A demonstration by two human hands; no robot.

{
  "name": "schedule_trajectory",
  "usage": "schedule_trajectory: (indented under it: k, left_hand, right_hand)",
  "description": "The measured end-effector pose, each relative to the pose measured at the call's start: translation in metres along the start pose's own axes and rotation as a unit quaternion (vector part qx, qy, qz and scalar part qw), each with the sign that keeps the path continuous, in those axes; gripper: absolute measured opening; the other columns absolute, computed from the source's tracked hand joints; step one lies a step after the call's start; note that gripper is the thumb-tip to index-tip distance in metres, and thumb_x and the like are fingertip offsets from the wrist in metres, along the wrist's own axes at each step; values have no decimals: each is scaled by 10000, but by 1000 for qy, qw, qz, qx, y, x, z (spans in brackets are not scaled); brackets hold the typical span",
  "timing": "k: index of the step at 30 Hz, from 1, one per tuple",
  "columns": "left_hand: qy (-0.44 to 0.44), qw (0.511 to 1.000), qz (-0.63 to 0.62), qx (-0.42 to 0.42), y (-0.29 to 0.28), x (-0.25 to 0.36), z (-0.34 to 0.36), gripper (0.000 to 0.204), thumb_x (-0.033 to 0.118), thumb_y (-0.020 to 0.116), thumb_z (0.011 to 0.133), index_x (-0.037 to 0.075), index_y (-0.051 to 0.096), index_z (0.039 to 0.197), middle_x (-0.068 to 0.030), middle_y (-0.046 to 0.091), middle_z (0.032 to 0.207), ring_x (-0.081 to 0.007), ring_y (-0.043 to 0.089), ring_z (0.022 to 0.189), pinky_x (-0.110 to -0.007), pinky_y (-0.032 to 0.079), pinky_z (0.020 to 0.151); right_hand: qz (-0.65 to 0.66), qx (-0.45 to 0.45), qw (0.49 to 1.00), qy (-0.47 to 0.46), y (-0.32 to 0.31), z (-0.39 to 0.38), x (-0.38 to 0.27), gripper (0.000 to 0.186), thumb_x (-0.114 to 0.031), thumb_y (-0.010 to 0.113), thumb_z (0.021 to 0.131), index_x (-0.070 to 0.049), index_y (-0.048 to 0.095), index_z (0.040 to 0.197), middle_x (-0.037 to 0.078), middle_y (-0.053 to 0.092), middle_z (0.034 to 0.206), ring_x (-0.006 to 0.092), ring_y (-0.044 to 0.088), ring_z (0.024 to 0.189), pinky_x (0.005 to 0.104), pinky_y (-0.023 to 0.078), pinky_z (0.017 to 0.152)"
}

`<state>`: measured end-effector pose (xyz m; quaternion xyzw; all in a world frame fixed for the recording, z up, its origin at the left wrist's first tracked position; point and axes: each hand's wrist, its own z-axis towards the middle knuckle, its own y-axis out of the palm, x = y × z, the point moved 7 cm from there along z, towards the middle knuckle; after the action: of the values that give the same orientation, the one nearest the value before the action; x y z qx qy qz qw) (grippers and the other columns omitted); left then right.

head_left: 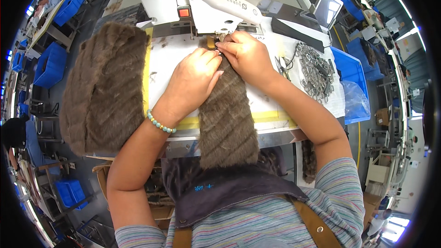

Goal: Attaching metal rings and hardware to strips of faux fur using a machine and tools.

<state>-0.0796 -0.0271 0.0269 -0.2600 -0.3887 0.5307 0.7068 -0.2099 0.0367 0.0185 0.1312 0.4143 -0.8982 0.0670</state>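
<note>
A long strip of brown fur (pixel 227 124) runs from under the white sewing machine (pixel 216 2) down over the table's front edge. My left hand (pixel 195 76) is closed on the strip's upper part, fingers bent over it just in front of the presser foot. My right hand (pixel 248 57) pinches the top end of the same strip beside the needle area, its fingertips close to my left fingers. What lies between the fingertips is small and partly hidden. A small yellow plate (pixel 211 41) shows behind them. A larger pile of brown fur (pixel 101 92) lies on the left of the table.
Right of my right hand are scissors (pixel 282 68), a heap of metal rings (pixel 312 71) and a dark narrow piece (pixel 296 34). A blue bin (pixel 353 112) with plastic stands at the table's right. Other workstations and blue crates (pixel 49 64) line both sides.
</note>
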Motion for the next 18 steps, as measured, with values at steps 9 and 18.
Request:
schedule_trajectory:
  k: [9,18]
  left_hand:
    - [-23,999,22,-30,4,2,-1,321,89,768,896,-56,705,1175,-185,725,1232,-343,674,1114,-422,563,985]
    - [-33,996,69,-52,13,2,-3,409,109,748,915,-76,664,1270,-190,685,1329,-354,632,1182,-434,534,1041]
  right_hand:
    - [-2,-23,1000,16,4,-2,-1,127,-104,729,917,-49,801,1006,98,679,1012,297,676,965,412,588,824]
    - [-10,-11,1000,17,3,-3,0,111,-131,748,921,-38,794,957,92,670,973,289,678,923,408,581,780]
